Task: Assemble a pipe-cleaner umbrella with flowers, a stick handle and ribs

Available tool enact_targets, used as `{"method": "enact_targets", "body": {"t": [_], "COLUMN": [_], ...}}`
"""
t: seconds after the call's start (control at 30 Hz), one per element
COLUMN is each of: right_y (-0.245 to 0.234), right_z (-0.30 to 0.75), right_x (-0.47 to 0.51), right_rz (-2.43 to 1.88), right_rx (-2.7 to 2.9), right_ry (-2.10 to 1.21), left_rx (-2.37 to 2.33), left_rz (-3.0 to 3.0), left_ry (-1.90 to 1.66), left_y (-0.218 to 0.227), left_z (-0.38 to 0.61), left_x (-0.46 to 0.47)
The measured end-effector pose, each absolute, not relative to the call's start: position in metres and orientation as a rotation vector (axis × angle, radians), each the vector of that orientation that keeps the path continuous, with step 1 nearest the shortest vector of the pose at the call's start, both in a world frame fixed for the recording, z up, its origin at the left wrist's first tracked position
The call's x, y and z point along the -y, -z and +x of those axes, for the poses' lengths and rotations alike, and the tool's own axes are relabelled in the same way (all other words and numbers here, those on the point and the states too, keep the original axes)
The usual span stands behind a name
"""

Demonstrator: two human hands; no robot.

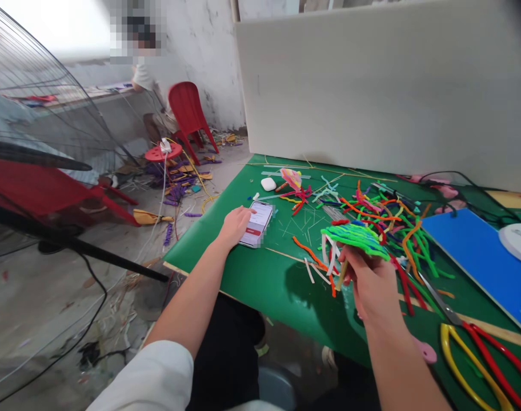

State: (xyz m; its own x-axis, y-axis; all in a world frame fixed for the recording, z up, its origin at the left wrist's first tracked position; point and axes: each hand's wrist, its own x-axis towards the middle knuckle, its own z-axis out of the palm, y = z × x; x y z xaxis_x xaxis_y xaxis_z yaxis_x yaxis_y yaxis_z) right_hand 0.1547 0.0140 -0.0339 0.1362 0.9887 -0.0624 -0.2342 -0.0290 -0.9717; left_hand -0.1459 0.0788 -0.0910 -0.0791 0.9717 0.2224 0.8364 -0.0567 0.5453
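Note:
My left hand rests on the green table, its fingers curled over the left edge of a lit smartphone and one fingertip touching the screen. My right hand is raised above the table, closed on the stick handle of a small fan-shaped piece woven from green, yellow and blue pipe cleaners. A heap of loose pipe cleaners in many colours lies just beyond it.
White earbuds case and a pink woven piece lie past the phone. Scissors with red and yellow handles lie at the right, near a blue board. A white panel stands behind the table. Another person sits by a red chair. A fan's grille fills the left.

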Motion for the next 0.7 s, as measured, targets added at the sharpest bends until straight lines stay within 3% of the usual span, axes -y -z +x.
{"method": "enact_targets", "body": {"t": [0.7], "right_y": [0.0311], "right_z": [0.155], "right_x": [-0.0137], "right_rz": [-1.149], "right_rx": [0.852], "right_ry": [-1.232], "left_rx": [-1.995], "left_rz": [1.895], "left_ry": [-0.845], "left_y": [0.0909], "left_z": [-0.1466], "left_x": [-0.0838]}}
